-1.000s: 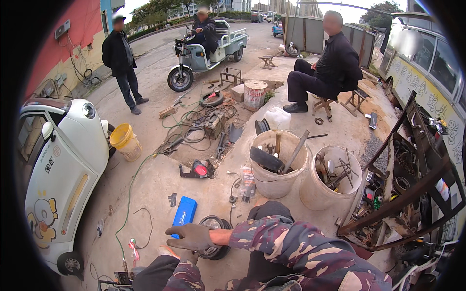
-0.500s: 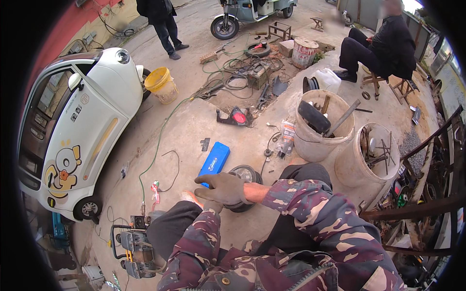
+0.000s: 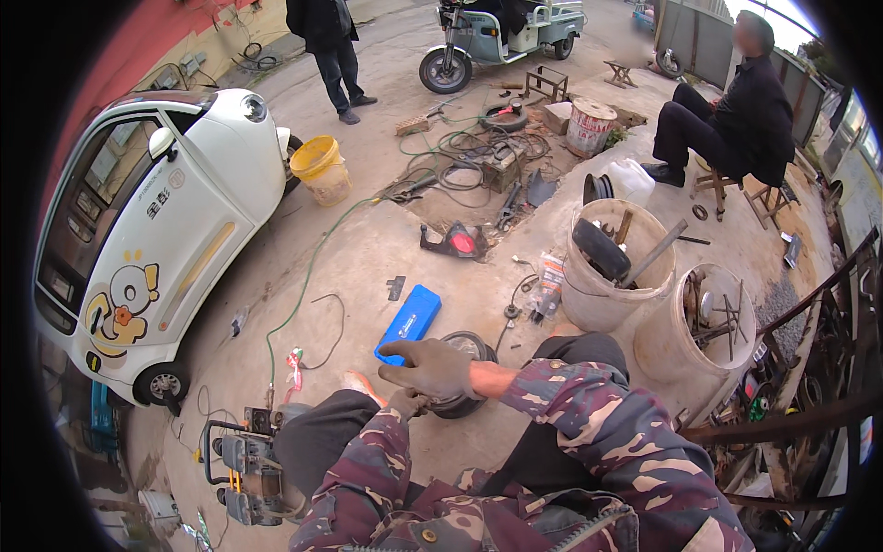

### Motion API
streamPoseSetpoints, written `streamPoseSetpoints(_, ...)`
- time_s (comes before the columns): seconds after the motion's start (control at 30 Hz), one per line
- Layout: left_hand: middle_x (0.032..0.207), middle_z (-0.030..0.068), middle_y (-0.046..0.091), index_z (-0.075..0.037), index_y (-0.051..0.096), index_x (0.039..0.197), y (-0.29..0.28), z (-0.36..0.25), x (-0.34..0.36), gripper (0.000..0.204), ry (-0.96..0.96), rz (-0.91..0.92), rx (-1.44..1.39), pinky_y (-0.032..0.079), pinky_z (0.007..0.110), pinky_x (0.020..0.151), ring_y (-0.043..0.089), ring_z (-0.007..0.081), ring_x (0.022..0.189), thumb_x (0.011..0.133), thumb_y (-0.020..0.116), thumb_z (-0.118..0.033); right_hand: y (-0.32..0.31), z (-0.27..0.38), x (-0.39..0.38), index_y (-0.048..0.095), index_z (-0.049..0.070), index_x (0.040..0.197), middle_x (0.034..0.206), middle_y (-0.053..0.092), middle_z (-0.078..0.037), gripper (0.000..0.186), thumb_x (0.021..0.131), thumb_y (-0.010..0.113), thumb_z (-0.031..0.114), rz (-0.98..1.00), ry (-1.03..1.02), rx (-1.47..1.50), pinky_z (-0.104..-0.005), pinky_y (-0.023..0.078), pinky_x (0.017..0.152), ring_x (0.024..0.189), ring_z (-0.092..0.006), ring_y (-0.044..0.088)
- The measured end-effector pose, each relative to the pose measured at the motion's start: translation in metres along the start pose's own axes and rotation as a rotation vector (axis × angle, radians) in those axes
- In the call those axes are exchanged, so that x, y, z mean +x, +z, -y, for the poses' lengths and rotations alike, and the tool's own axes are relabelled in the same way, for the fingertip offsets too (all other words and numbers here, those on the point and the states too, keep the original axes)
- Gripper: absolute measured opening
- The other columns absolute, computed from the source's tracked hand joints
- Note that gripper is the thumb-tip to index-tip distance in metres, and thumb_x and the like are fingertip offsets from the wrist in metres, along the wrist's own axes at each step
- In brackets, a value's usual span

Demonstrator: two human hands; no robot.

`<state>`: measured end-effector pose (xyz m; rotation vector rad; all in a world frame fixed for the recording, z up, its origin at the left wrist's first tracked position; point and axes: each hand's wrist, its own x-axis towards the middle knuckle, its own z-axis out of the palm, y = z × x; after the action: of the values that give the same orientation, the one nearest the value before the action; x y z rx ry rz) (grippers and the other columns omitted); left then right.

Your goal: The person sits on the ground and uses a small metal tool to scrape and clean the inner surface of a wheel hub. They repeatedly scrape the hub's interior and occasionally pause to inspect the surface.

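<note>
My right hand (image 3: 429, 366), in a grey-brown work glove, reaches leftward over the near side of a small dark wheel (image 3: 471, 348) with a metal rim. Its fingers are stretched and apart, and nothing shows between them. Just below it, my left hand (image 3: 407, 402), gloved too, has curled fingers beside the wheel's left edge; whatever they hold, if anything, is hidden. A long blue box (image 3: 411, 317) lies on the concrete beyond the hands, its near end by my right fingertips. The wheel stands on the ground between my legs, partly covered by my right hand.
Two buckets of tools and scrap, one large (image 3: 614, 299) and one beside it (image 3: 713, 354), stand right. An air compressor (image 3: 248, 465) sits near left, with a green hose (image 3: 308, 262). A white vehicle (image 3: 184, 230), a yellow bucket (image 3: 320, 172) and a seated person (image 3: 750, 115) are farther off.
The view has shifted a little, so the surroundings sit lower. My right hand has moved slightly right and its fingers have spread. More of my left hand shows below it.
</note>
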<state>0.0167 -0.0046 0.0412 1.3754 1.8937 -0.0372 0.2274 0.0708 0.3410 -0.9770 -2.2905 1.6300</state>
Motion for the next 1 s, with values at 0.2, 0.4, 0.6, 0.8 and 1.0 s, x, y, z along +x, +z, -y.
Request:
streamPoseSetpoints(0.2,0.135,0.0167,0.065,-0.014,0.056,0.144,0.000,0.003,0.003,0.049,0.009,-0.013,-0.016,0.048,0.048,0.105,0.060,0.0336,0.126,0.101,0.060,-0.035,-0.001,0.003,0.000,0.050,0.000,0.149,0.131,0.065,-0.031,0.083,0.094,0.052,0.063,0.032,0.026,-0.003,-0.0420,0.047,0.108,0.123,-0.0418,0.064)
streamPoseSetpoints(0.4,0.133,0.0168,0.066,-0.013,0.058,0.143,0.003,0.001,0.010,0.048,-0.007,-0.012,-0.040,0.049,0.049,0.104,0.061,0.0342,0.124,0.101,0.060,-0.036,0.000,-0.001,0.001,0.050,-0.001,0.148,0.132,0.064,-0.030,0.083,0.094,0.052,0.062,0.036,0.024,-0.015,-0.0423,0.046,0.109,0.125,-0.0414,0.063)
streamPoseSetpoints(0.6,0.131,0.0170,0.067,-0.013,0.059,0.141,0.004,-0.002,0.013,0.047,-0.015,-0.010,-0.063,0.050,0.049,0.103,0.062,0.0348,0.122,0.101,0.059,-0.036,0.001,-0.003,0.002,0.050,-0.003,0.148,0.131,0.065,-0.030,0.082,0.095,0.052,0.060,0.018,-0.012,-0.021,-0.0434,0.045,0.109,0.124,-0.0422,0.063)
streamPoseSetpoints(0.8,0.129,0.0172,0.068,-0.013,0.060,0.140,0.005,0.003,0.014,0.046,-0.007,-0.014,-0.068,0.050,0.050,0.101,0.063,0.0354,0.120,0.101,0.059,-0.037,-0.001,0.001,0.000,0.051,-0.004,0.146,0.129,0.066,-0.030,0.080,0.095,0.052,0.058,0.015,-0.018,-0.029,-0.0429,0.046,0.107,0.123,-0.0423,0.063)
streamPoseSetpoints(1.0,0.127,0.0174,0.069,-0.013,0.061,0.138,0.009,0.012,0.017,0.045,0.010,-0.014,-0.050,0.051,0.051,0.100,0.064,0.0361,0.118,0.101,0.059,-0.038,0.000,0.001,-0.001,0.053,-0.002,0.145,0.130,0.066,-0.029,0.080,0.093,0.054,0.059,0.007,-0.021,0.008,-0.0422,0.047,0.107,0.122,-0.0423,0.064)
